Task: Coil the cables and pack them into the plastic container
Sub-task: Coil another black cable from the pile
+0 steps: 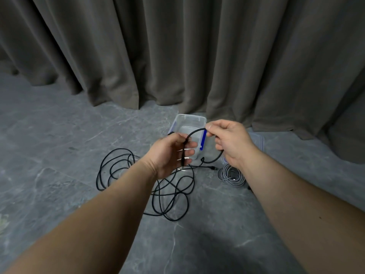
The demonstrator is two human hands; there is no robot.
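Both hands, left hand (173, 153) and right hand (230, 142), pinch a black cable (194, 132) above a clear plastic container (190, 120) with nothing visible inside, on grey stone floor (59, 155).

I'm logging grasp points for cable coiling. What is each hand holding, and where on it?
Both grip the black cable: left hand near its plug end, right hand pinching further along, an arc between them.

Two bare forearms in view, no sleeves, no watch, no rings. The left hand (169, 153) and right hand (229, 141) are ungloved, with short, plain, unpainted fingernails.
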